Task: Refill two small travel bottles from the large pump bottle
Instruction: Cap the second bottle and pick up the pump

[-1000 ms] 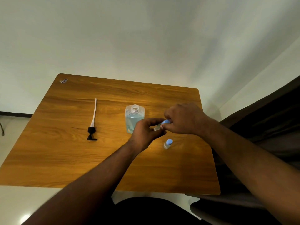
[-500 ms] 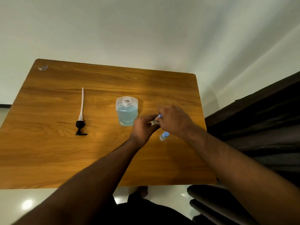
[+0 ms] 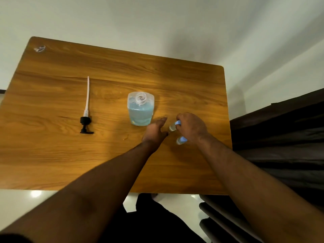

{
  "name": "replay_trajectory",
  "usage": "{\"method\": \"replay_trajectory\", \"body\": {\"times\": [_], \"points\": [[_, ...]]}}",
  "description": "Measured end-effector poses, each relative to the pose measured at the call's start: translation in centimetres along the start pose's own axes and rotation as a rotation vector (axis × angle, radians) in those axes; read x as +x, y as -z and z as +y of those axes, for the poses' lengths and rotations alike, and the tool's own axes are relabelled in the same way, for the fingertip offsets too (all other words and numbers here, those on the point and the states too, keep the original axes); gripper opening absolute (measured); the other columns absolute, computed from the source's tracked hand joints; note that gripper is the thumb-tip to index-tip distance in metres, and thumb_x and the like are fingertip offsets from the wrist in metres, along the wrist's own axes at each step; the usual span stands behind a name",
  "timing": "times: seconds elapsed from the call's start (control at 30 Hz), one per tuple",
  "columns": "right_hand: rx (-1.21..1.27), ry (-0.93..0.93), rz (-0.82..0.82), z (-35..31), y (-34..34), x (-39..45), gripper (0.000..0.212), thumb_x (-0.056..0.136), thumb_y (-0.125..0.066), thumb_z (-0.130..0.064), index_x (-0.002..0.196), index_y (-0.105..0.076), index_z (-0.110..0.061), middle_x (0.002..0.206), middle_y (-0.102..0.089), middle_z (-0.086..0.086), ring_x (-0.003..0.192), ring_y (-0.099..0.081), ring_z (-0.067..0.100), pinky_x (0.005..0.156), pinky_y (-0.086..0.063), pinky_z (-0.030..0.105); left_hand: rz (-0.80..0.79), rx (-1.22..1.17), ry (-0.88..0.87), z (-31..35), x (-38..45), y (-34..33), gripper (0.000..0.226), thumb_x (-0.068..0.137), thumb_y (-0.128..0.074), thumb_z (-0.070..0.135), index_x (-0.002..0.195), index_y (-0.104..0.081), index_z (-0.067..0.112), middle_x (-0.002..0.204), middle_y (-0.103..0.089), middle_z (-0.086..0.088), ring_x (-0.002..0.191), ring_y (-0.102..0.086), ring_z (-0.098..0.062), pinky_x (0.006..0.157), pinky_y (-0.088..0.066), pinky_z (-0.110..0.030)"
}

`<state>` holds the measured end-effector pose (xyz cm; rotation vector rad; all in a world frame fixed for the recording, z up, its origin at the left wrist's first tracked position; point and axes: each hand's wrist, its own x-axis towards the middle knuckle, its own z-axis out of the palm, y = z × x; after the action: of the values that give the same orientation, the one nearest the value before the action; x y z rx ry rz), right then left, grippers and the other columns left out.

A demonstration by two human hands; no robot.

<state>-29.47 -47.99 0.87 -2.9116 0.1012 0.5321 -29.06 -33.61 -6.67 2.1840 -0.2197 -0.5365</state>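
The large clear bottle (image 3: 140, 109) of blue liquid stands uncapped in the middle of the wooden table (image 3: 52, 155). Its black pump (image 3: 85, 122) with a long white tube lies flat to the left. My right hand (image 3: 192, 128) grips the blue cap of one small travel bottle (image 3: 173, 126), which rests on the table just right of the large bottle. A second small bottle (image 3: 181, 140) with a blue cap stands close in front of it, partly under my right wrist. My left hand (image 3: 156, 131) hovers with fingers straight beside the first small bottle, holding nothing.
A small clear scrap (image 3: 40, 48) lies at the table's far left corner. Dark furniture (image 3: 280, 146) stands along the table's right edge. White wall lies behind the table, glossy floor below its near edge.
Both hands came down to the table with the small bottle. My left hand has let go of it and opened; my right hand still holds its cap.
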Motion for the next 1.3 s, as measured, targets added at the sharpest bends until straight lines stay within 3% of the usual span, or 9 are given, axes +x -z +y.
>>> {"method": "replay_trajectory", "body": {"times": [0.3,0.37,0.43,0.5,0.6,0.83,1.03,1.17,1.3], "points": [[-0.184,0.079,0.007,-1.3,0.9,-0.2,0.034,0.084,-0.062,-0.035,0.114,-0.058,-0.018,0.112,-0.061,0.006,0.104,-0.055,0.027,0.079,-0.046,0.038,0.013,0.04,0.019,-1.3,-2.3,3.3,0.066,0.087,-0.071,0.021,0.146,-0.043,0.018,0.147,-0.049,-0.005,0.136,-0.044,-0.021,0.109,-0.036,-0.031],[-0.271,0.197,0.171,-1.9,1.7,-1.2,0.029,0.081,-0.065,-0.037,0.101,-0.063,-0.017,0.1,-0.064,0.006,0.095,-0.057,0.026,0.076,-0.044,0.035,0.008,0.025,0.027,-1.9,-3.1,4.2,0.061,0.086,-0.072,0.023,0.142,-0.048,0.017,0.144,-0.053,-0.004,0.132,-0.048,-0.021,0.107,-0.04,-0.032],[-0.277,0.386,0.312,-3.4,2.1,-2.7,0.019,0.075,-0.073,-0.031,0.081,-0.064,-0.015,0.078,-0.064,0.005,0.074,-0.059,0.024,0.06,-0.042,0.028,0.007,0.026,0.029,-3.0,-4.2,5.4,0.055,0.086,-0.072,0.023,0.137,-0.054,0.016,0.139,-0.057,-0.004,0.128,-0.052,-0.02,0.103,-0.042,-0.027],[-0.22,0.554,0.34,-5.7,1.7,-4.0,0.015,0.074,-0.074,-0.023,0.072,-0.062,-0.014,0.067,-0.06,0.004,0.061,-0.057,0.022,0.049,-0.038,0.025,0.026,0.044,0.027,-4.6,-5.6,6.9,0.05,0.087,-0.071,0.02,0.134,-0.057,0.012,0.137,-0.059,-0.006,0.126,-0.054,-0.019,0.099,-0.039,-0.021],[-0.108,0.658,0.245,-10.4,0.1,-3.6,0.009,0.083,-0.065,-0.016,0.076,-0.062,-0.01,0.07,-0.06,0.007,0.063,-0.057,0.024,0.047,-0.042,0.031,0.11,0.078,0.071,-7.7,-7.7,9.9,0.049,0.087,-0.071,0.015,0.133,-0.058,0.008,0.135,-0.06,-0.01,0.125,-0.056,-0.023,0.098,-0.039,-0.022],[-0.053,0.665,0.012,-20.4,-3.0,2.3,0.013,0.093,-0.047,-0.013,0.097,-0.058,-0.006,0.092,-0.056,0.013,0.09,-0.056,0.03,0.065,-0.048,0.04,0.326,0.123,0.198,-14.8,-10.4,18.3,0.043,0.086,-0.07,0.009,0.128,-0.061,0.004,0.127,-0.063,-0.016,0.119,-0.058,-0.03,0.098,-0.046,-0.036],[-0.232,0.741,-0.102,-26.5,-5.8,7.1,0.026,0.096,-0.042,-0.012,0.119,-0.052,-0.009,0.118,-0.05,0.013,0.106,-0.051,0.031,0.073,-0.045,0.039,0.266,0.155,0.318,-20.5,-9.8,24.1,0.053,0.084,-0.07,0.01,0.135,-0.055,0.007,0.14,-0.051,-0.014,0.129,-0.046,-0.033,0.107,-0.04,-0.04],[-0.445,0.803,-0.214,-28.8,-7.2,8.8,0.033,0.098,-0.043,-0.014,0.131,-0.043,-0.016,0.147,-0.027,0.011,0.117,-0.046,0.033,0.084,-0.052,0.045,0.193,0.157,0.364,-23.4,-9.0,26.4,0.057,0.084,-0.069,0.012,0.139,-0.053,0.011,0.145,-0.045,-0.013,0.132,-0.041,-0.034,0.11,-0.037,-0.042],[-0.553,0.79,-0.29,-30.0,-7.3,9.5,0.028,0.096,-0.047,-0.014,0.125,-0.048,-0.014,0.141,-0.032,0.011,0.118,-0.045,0.032,0.084,-0.052,0.045,0.14,0.159,0.352,-25.1,-8.4,27.2,0.058,0.085,-0.069,0.019,0.14,-0.05,0.016,0.145,-0.043,-0.009,0.131,-0.041,-0.032,0.108,-0.039,-0.045]]}}
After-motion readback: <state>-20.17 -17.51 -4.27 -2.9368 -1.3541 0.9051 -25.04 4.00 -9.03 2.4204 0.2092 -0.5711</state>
